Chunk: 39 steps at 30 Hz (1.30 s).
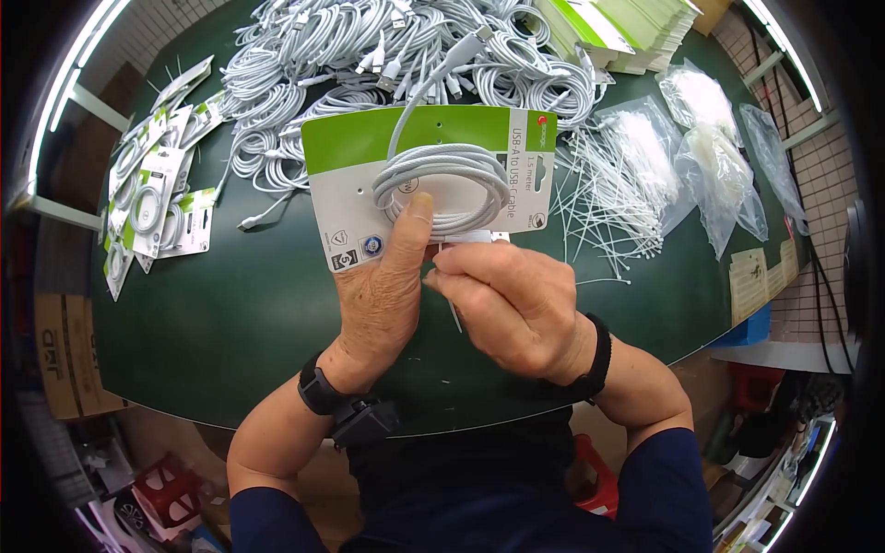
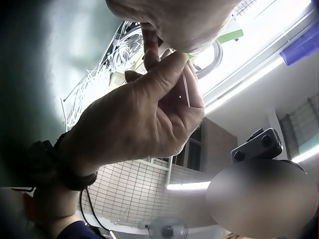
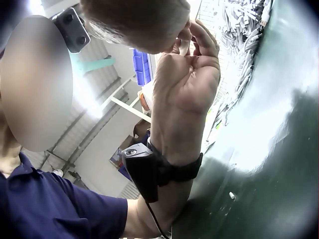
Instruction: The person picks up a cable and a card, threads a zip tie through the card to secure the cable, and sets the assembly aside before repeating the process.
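Note:
My left hand [image 1: 383,295] grips a green and white cardboard cable card [image 1: 336,203] from below, its thumb laid over the front. Against the card lies a coiled white USB cable [image 1: 442,157], with one end standing up past the top edge to a plug [image 1: 466,51]. The thumb presses on the lower part of the coil. At the card's bottom edge my right hand [image 1: 516,300] pinches a thin white cable tie [image 1: 456,318], whose tail points down between the hands. Beside those fingertips sits the cable's other white plug [image 1: 470,237]. The fingers behind the card are hidden.
Across the back of the green table [image 1: 230,323] is a large heap of coiled white cables [image 1: 277,64]. Carded cables [image 1: 152,198] lie at the left. A stack of cards [image 1: 627,32] stands back right, with loose cable ties [image 1: 618,184] and plastic bags [image 1: 724,175] nearer.

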Available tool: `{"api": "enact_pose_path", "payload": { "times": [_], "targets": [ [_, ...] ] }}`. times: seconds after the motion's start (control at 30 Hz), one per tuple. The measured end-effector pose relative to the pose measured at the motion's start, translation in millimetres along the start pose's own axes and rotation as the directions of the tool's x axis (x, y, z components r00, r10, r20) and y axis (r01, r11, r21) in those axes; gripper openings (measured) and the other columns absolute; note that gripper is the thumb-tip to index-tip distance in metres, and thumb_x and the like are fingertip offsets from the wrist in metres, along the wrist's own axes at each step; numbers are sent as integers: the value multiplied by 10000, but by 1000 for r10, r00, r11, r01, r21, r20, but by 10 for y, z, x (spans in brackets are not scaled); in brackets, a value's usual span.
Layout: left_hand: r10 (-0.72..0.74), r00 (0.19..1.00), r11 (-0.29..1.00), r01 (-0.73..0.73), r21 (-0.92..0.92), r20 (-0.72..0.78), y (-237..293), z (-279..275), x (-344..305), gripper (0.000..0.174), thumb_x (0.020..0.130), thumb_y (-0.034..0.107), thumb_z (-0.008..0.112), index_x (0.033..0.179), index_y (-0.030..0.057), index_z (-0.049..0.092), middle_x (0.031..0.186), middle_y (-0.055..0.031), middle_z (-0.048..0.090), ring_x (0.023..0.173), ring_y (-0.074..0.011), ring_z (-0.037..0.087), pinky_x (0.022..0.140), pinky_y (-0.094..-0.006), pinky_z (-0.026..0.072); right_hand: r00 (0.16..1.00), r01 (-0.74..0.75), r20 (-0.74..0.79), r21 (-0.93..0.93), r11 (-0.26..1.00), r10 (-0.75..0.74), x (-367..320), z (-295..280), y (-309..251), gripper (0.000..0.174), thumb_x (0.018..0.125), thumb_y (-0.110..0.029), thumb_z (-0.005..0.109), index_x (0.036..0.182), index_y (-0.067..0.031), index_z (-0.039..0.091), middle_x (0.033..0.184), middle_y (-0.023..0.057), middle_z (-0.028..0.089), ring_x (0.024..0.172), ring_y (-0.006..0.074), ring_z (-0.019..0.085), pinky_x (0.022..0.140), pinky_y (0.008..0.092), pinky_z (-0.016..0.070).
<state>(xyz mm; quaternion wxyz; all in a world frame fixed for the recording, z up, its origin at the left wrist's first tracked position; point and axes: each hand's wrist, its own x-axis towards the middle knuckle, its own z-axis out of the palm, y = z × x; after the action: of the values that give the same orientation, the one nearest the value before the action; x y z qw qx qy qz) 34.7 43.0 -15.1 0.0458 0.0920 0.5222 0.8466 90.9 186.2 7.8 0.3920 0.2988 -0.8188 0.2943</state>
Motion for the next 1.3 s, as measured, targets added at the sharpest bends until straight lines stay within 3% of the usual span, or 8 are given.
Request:
{"api": "enact_pose_path", "payload": {
  "times": [0.07, 0.3, 0.63, 0.73, 0.9, 1.13, 1.23, 1.3],
  "targets": [
    [-66, 998, 998, 66, -18, 12, 58, 25, -22, 413, 1054, 143, 659, 1413, 2, 511, 1290, -151, 656, 1078, -225, 720, 892, -380, 641, 1000, 13, -10, 19, 1000, -13, -4, 9, -6, 226, 743, 87, 785, 961, 62, 730, 993, 169, 722, 763, 259, 736, 625, 343, 611],
    [-83, 996, 989, 81, 123, 15, 156, 57, -67, 429, 1073, 255, 637, 1397, -5, 531, 1235, -139, 685, 1038, -197, 722, 867, -349, 632, 999, 1, -38, 208, 978, 7, -82, 111, 5, 273, 780, 113, 789, 1025, 64, 678, 1077, 198, 707, 764, 273, 718, 647, 366, 611],
    [-118, 993, 982, 113, 153, 24, 206, 70, -76, 431, 1076, 311, 635, 1365, -1, 564, 1187, -111, 709, 1007, -162, 713, 841, -325, 617, 999, 22, -44, 255, 967, -11, -111, 118, 17, 300, 828, 93, 791, 1072, 18, 634, 1103, 207, 714, 795, 276, 723, 698, 382, 619],
    [-98, 995, 995, 97, 15, 32, 188, 84, -69, 312, 1059, 149, 640, 1310, -26, 577, 1177, -149, 698, 920, -199, 739, 767, -322, 639, 999, 31, -41, 243, 969, -21, -113, 106, 28, 305, 832, 84, 798, 1075, 9, 630, 1117, 211, 716, 801, 280, 727, 704, 380, 621],
    [-127, 989, 992, 127, 18, 72, 181, 101, -70, 435, 1071, 272, 646, 1402, 14, 531, 1243, -126, 685, 1042, -187, 713, 886, -341, 617, 998, -17, -56, 290, 957, 35, -93, 94, 52, 314, 834, 84, 806, 1067, 2, 612, 1066, 199, 738, 805, 285, 739, 704, 368, 622],
    [-19, 1000, 1000, 19, -20, -5, -37, 41, -71, 390, 1058, 106, 642, 1420, 32, 516, 1247, -130, 680, 1076, -217, 719, 882, -358, 631, 992, -110, -42, 221, 969, 122, -41, -7, 131, 315, 851, 81, 813, 1069, 10, 596, 959, 168, 757, 813, 272, 760, 685, 353, 620],
    [-73, 997, 997, 74, -26, 13, -32, 58, -107, 336, 1057, 101, 653, 1370, 13, 567, 1236, -120, 692, 1063, -201, 718, 856, -323, 634, 787, -570, 13, 398, 719, 617, -113, 22, 98, 266, 852, 81, 813, 1046, 15, 643, 958, 148, 760, 809, 256, 764, 680, 335, 617],
    [-99, 995, 995, 99, -32, 20, -30, 65, -121, 311, 1056, 99, 658, 1345, 3, 593, 1230, -115, 698, 1057, -193, 717, 842, -305, 635, 833, -520, 0, 344, 782, 554, -109, 18, 154, 248, 850, 80, 813, 1035, 13, 662, 957, 143, 759, 796, 254, 759, 668, 331, 609]
  ]
}}
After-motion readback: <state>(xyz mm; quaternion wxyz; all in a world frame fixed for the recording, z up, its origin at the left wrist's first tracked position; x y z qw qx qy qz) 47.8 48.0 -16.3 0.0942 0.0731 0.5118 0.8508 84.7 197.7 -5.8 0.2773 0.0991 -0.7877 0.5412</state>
